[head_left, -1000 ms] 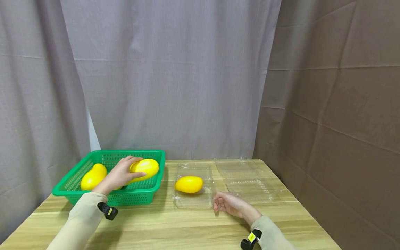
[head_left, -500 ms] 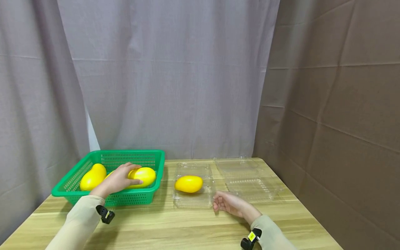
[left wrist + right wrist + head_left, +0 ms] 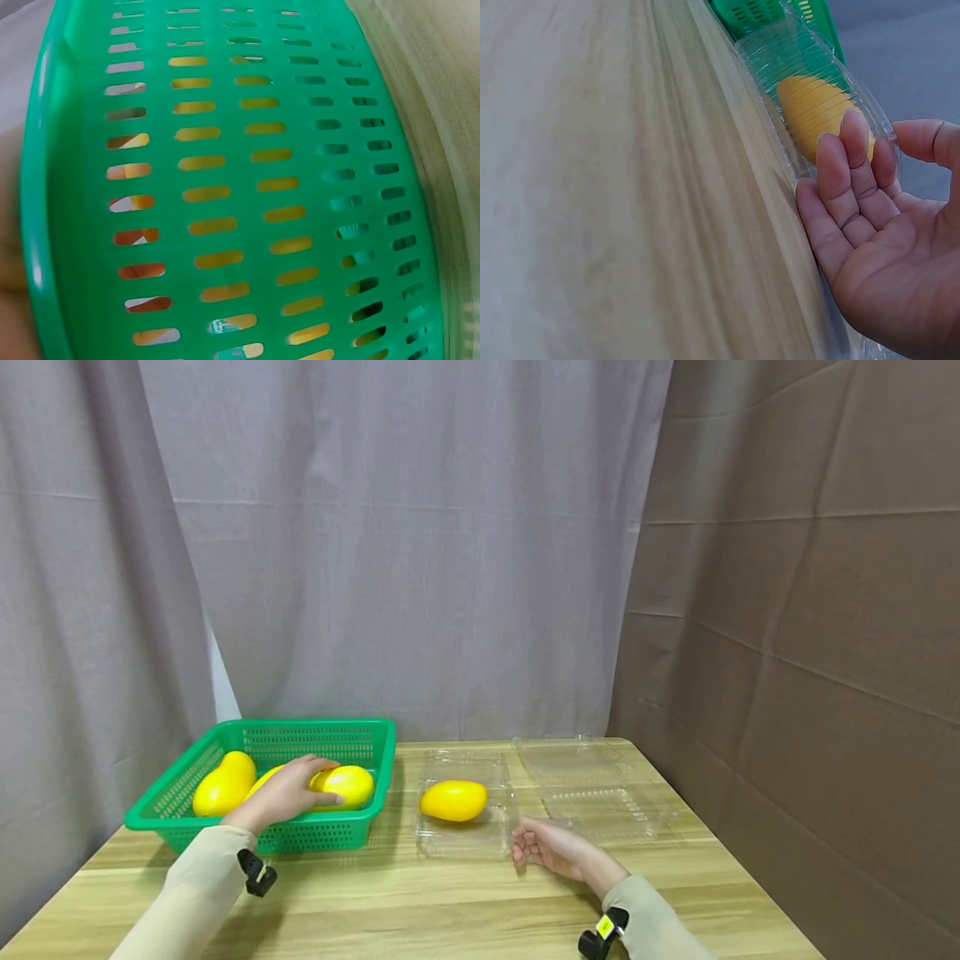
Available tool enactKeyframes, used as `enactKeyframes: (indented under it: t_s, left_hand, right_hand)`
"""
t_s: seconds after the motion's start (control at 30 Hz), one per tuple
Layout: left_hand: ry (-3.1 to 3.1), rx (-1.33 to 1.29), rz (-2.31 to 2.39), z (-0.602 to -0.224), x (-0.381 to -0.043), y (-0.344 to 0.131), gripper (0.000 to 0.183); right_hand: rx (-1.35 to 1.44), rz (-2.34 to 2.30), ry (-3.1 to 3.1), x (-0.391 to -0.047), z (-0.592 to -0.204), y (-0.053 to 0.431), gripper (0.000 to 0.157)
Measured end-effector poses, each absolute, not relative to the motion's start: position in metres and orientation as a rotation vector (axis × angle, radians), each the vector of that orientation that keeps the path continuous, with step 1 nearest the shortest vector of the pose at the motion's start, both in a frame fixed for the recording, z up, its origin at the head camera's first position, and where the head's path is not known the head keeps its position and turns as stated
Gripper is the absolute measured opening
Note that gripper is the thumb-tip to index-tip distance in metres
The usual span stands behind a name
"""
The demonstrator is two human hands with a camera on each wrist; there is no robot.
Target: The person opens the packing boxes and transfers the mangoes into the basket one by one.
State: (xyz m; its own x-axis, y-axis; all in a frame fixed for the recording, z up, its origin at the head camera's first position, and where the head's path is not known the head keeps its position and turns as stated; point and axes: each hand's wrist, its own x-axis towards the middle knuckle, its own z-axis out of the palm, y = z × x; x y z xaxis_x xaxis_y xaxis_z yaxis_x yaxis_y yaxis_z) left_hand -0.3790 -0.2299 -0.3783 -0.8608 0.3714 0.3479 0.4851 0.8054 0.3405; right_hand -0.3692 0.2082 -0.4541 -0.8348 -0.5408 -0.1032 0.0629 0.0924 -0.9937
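Note:
In the head view my left hand (image 3: 288, 789) grips a yellow mango (image 3: 352, 787) low inside the green basket (image 3: 138, 820), thumb on the near side and fingers over the top. Two more mangoes show there: one at the left (image 3: 225, 785) and a partly hidden one (image 3: 264, 778) beside my hand. The left wrist view is filled by the basket's slotted wall (image 3: 82, 225), yellow showing through. A single mango (image 3: 453, 801) lies in an open clear plastic clamshell (image 3: 465, 847). At its right edge my right hand (image 3: 885, 240) pinches the rim between thumb and index finger, other fingers loosely curled.
A second open clear clamshell (image 3: 600, 814) lies to the right, near the table's right edge. The wooden table (image 3: 420, 910) ends at grey curtains (image 3: 450, 610) behind and a brown cloth (image 3: 810, 652) on the right.
My left hand has lowered the mango from rim height down into the basket and stays around it. The right hand and the clamshells have kept their places.

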Motion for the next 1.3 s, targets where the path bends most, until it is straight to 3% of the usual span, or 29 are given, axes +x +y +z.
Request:
enactKeyframes:
  t_s: [1.3]
  left_hand:
    - [-2.866, -0.562, -0.562, -0.342, -0.423, -0.209, 0.058]
  right_hand:
    - [-0.470, -1.792, 1.910, -0.370, -0.454, 0.210, 0.018]
